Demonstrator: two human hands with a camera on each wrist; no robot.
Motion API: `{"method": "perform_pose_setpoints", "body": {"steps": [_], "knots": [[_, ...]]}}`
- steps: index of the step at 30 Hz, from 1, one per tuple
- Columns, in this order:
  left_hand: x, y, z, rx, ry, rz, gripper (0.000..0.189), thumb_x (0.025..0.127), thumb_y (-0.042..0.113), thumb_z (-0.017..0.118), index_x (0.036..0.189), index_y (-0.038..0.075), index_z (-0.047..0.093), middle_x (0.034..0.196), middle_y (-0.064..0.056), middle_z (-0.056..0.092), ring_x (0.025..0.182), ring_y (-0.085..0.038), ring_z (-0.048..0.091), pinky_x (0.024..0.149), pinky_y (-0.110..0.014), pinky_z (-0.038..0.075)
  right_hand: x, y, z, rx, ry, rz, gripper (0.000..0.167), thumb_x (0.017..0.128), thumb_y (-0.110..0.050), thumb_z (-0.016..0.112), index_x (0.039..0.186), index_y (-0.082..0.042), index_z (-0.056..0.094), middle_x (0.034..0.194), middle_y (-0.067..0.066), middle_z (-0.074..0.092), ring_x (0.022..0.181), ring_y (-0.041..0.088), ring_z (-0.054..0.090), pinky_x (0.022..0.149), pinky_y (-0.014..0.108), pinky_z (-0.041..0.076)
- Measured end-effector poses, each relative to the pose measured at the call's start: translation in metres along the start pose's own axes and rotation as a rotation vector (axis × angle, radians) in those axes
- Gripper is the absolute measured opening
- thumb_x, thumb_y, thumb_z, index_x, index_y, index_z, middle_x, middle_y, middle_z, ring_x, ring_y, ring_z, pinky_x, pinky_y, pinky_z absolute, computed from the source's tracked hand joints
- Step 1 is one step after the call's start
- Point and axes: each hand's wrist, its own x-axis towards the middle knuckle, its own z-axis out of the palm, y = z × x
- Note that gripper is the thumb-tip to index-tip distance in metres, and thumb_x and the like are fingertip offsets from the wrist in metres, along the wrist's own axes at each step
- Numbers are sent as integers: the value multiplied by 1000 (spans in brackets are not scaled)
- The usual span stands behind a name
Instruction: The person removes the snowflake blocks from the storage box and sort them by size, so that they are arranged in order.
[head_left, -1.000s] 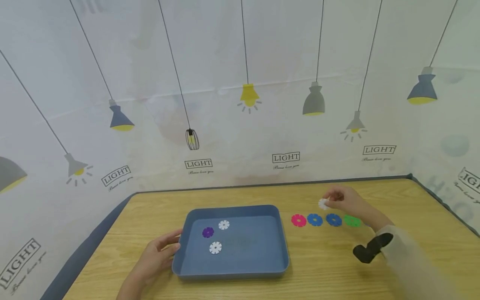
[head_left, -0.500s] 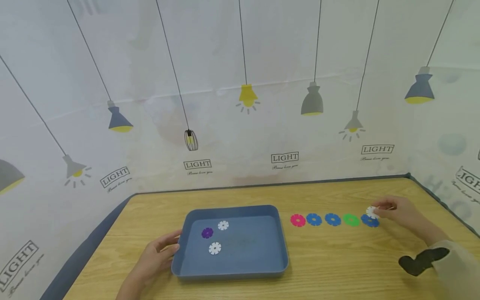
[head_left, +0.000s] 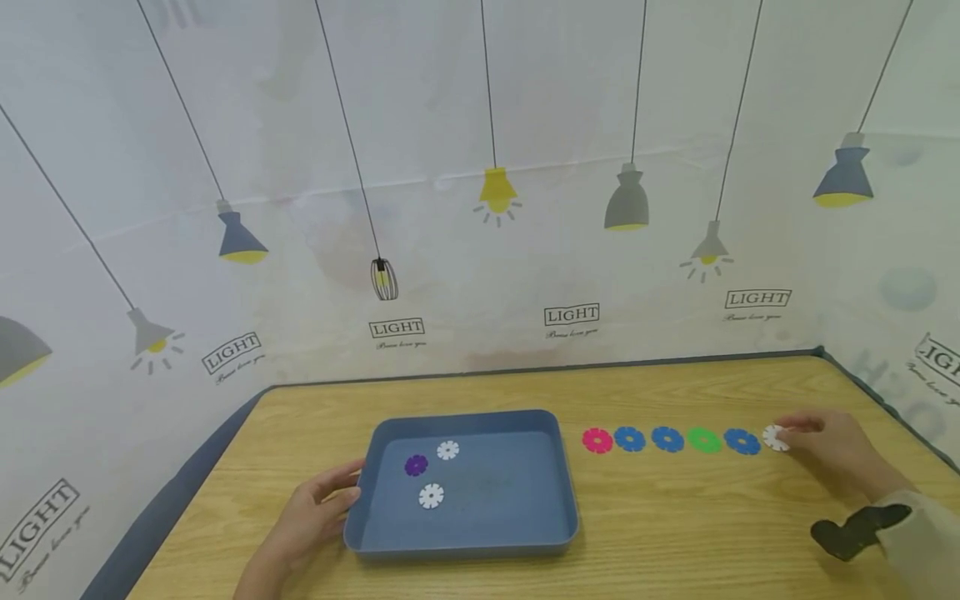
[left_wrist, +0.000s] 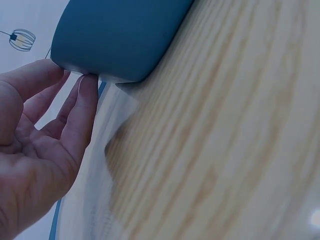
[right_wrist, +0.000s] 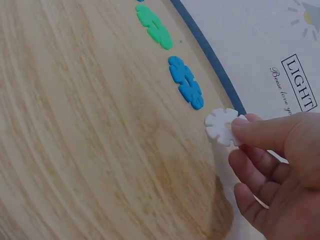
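Pale walls [head_left: 450, 100] printed with hanging lamps are seen behind a wood-grained desk [head_left: 675, 533]. At the three o'clock end of a row of coloured discs [head_left: 677, 440], a white disc [right_wrist: 215, 131] is pinched between thumb and fingers in the grip of the right hand [head_left: 831, 446]; whether the desk is touched by it cannot be told. Since the end blue disc [head_left: 731, 442] lies just beside it at nine o'clock, the line could be knocked askew, or an edge overlapped, if the white disc were pushed sideways. Held only near its rim, it could also be tilted. At eight o'clock from the row, the tray [head_left: 465, 552] is touched on its nine o'clock wall by relaxed fingers of the left hand [head_left: 307, 512]; pressed harder, it could be shoved and its purple disc [head_left: 416, 457] and two white discs [head_left: 431, 505] slid about.
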Motion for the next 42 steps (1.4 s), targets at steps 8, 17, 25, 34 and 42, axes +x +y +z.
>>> {"method": "perform_pose_setpoints", "body": {"steps": [8,17,25,34,42], "knots": [[0,1,1,5,-2,2,53,91,12,58,137,-2,37,128,-26,42,105,-25,54,84,-41,50,0,5,0,2,-14,49,41,88,-24,61,106,13,61,99,25,63,79,10,54,61,23,48],[-1,0,0,-5,-2,1,54,90,12,58,137,-3,37,127,-25,42,104,-26,55,84,-41,49,0,-1,2,26,-4,77,39,87,-20,62,104,14,61,95,24,64,75,8,54,62,25,49],[0,-1,0,-6,2,4,53,90,11,58,137,-3,37,128,-26,42,104,-25,55,84,-41,50,-3,-2,6,58,9,66,38,86,-19,63,103,15,61,97,27,62,74,2,51,60,21,48],[1,-1,1,-10,-1,4,53,91,11,57,137,-3,36,129,-26,41,105,-25,54,85,-41,49,-1,0,1,30,-6,86,44,90,-24,57,111,14,57,106,30,59,89,30,57,68,28,49],[0,-2,0,-4,-4,14,52,91,10,57,137,-4,36,128,-27,42,105,-26,54,84,-41,49,4,-45,4,34,-8,-40,48,93,-29,54,118,12,53,111,32,54,93,40,54,70,45,49]]}}
